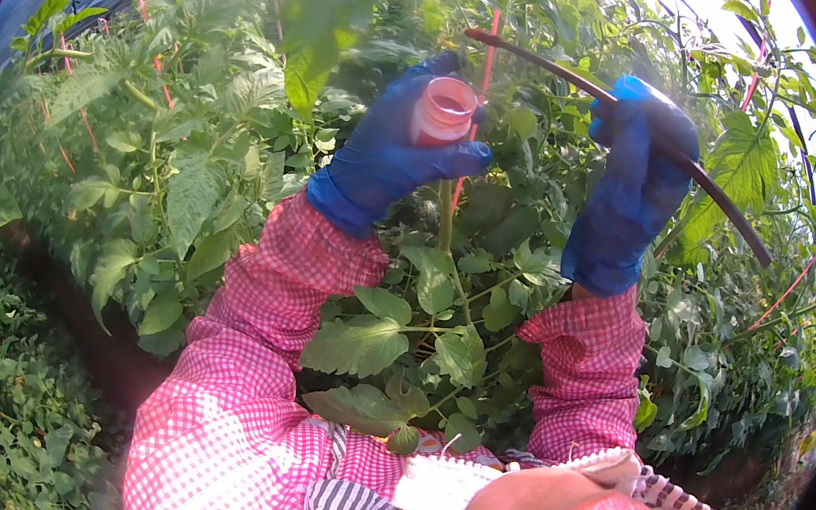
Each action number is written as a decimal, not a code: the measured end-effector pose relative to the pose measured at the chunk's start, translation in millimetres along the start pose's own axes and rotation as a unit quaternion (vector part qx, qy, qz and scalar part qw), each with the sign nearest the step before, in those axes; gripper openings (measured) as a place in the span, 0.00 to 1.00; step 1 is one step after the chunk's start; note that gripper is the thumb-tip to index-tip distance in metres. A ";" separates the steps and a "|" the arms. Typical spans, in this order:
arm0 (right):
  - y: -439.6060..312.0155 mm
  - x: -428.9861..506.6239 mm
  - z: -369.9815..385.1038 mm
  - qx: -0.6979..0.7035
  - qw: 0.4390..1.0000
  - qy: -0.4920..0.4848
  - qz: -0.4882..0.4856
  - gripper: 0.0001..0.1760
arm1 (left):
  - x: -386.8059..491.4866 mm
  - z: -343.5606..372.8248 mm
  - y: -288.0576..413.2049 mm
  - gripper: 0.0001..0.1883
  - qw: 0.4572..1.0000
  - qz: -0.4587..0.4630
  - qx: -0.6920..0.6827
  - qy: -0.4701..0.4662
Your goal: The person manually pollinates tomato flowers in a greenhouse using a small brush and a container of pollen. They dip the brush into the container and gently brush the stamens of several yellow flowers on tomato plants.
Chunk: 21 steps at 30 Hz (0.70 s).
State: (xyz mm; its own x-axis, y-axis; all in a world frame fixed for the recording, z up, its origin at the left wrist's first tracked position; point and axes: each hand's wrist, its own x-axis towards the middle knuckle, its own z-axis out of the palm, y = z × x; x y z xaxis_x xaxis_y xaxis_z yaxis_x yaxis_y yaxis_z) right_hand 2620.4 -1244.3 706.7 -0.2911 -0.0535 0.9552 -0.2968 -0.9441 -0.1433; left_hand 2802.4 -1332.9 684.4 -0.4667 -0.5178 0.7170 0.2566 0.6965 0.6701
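My left hand (387, 140), in a blue disposable glove, grips a small open-mouthed jar (430, 120) with reddish contents or colouring at its lower part. The jar's mouth tilts up towards me. In my right hand (641, 145), gloved the same way, is a thin dark stick (556, 68), slightly curved. Its reddish-brown tip (481, 36) points up and left, above and apart from the jar; the other end slants down to the right. A tomato plant stem (446, 220) rises between my forearms, just below the jar.
Dense tomato foliage (197, 196) surrounds both hands. A pink support string (490, 57) runs upward behind the jar, close to the stick's tip. Blurred leaves (332, 22) hang near the camera at the top. A dark furrow (92, 329) lies between plant rows on the left.
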 end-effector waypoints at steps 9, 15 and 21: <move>2.9 -1.0 3.0 -0.061 0.998 -0.006 -0.015 0.11 | 0.5 0.6 2.6 0.34 0.997 0.003 -0.077 0.021; -2.9 2.1 5.5 -0.091 0.996 -0.020 -0.008 0.09 | 2.1 -2.4 -1.8 0.45 0.997 -0.003 -0.080 -0.002; -2.0 2.3 6.9 -0.065 0.998 -0.006 0.000 0.08 | 1.0 -2.2 0.2 0.46 0.997 -0.004 -0.077 0.001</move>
State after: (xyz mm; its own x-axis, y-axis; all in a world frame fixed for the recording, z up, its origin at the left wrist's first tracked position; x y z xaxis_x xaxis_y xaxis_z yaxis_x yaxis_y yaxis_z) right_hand 2626.6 -1244.8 711.0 -0.2796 -0.0584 0.9583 -0.4118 -0.8944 -0.1746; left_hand 2803.9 -1334.4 685.6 -0.4677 -0.5240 0.7119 0.3795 0.6083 0.6971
